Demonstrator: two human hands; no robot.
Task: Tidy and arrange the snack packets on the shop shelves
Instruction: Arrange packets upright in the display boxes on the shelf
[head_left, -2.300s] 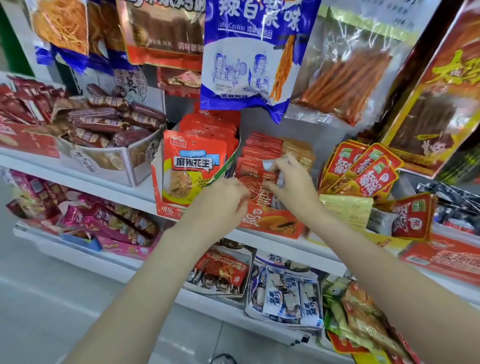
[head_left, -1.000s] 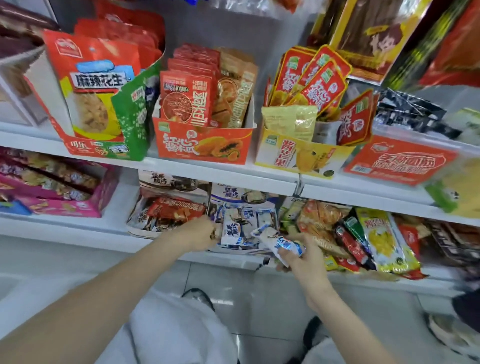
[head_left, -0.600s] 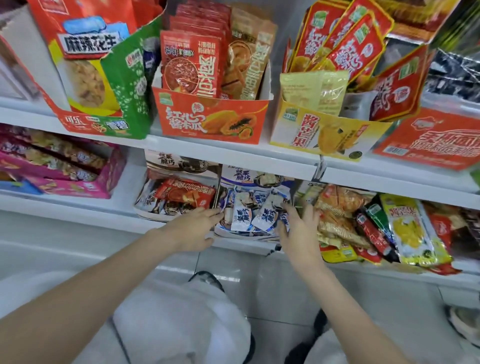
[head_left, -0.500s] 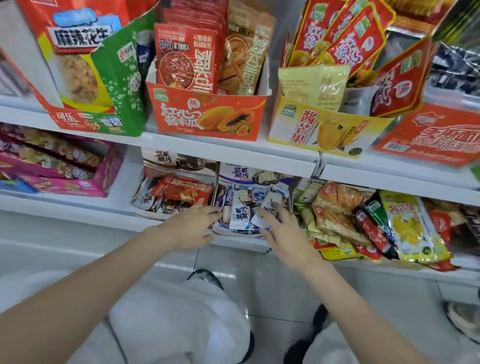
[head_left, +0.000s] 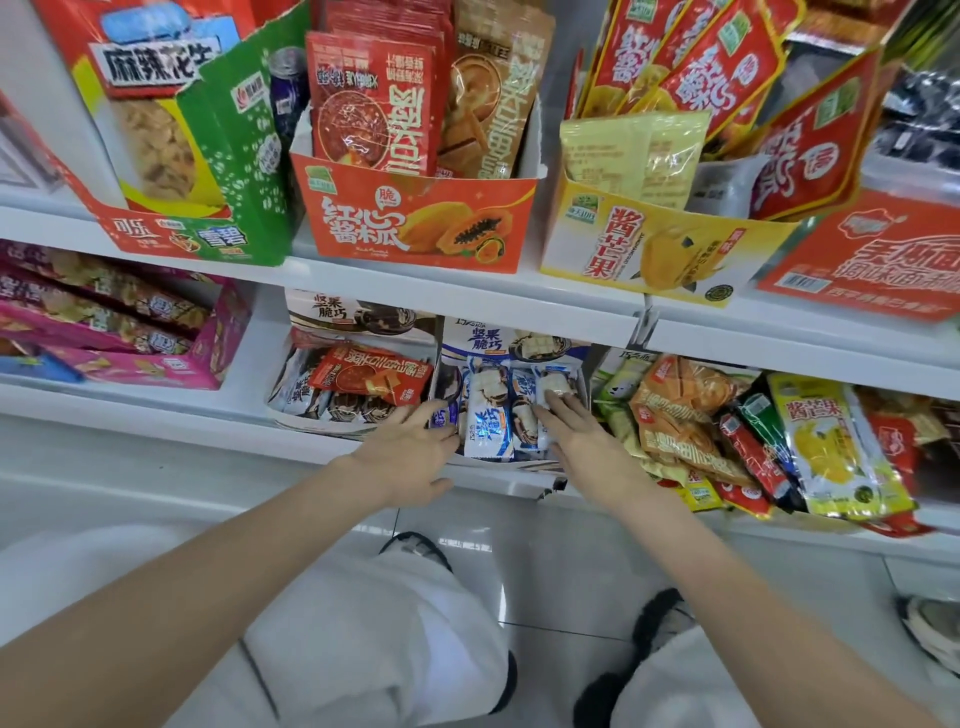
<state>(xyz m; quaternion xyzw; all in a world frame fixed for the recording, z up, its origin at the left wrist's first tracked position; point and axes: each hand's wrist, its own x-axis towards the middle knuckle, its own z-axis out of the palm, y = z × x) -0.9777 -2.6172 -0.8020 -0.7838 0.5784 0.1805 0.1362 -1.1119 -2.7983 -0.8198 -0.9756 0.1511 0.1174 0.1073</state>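
The blue-and-white snack packets (head_left: 488, 415) lie in an open display box (head_left: 511, 340) on the lower shelf (head_left: 156, 410), at the middle of our view. Our right hand (head_left: 576, 431) rests flat on the right side of the packets, fingers straight and fingertips (head_left: 558, 399) touching a wrapper. Our left hand (head_left: 410, 452) lies at the box's left front corner, fingers loosely spread, its fingertips touching the leftmost packet; it grips nothing. The two hands are apart, with one packet showing between them.

Just left of this box stands a second box of dark chocolate packets (head_left: 332, 402), and a red sauce packet (head_left: 371, 374) lies across the top of them. To the right, a loose heap of orange snack bags (head_left: 680, 415) and a yellow mango packet (head_left: 826, 441) crowds against the box, partly overhanging the shelf edge and touching our right wrist. Further left sits a pink carton (head_left: 156, 358) of bars.

On the upper shelf (head_left: 467, 291) directly overhead stand an orange papaya carton (head_left: 415, 223) with red packets upright in it, a yellow mango carton (head_left: 660, 244) to its right, and a red-and-green peanut carton (head_left: 208, 228) to its left. The upper shelf's front lip overhangs the back of the blue-and-white box, hiding its rear. Below our arms we see pale trousers (head_left: 374, 639) and a tiled floor (head_left: 545, 561).
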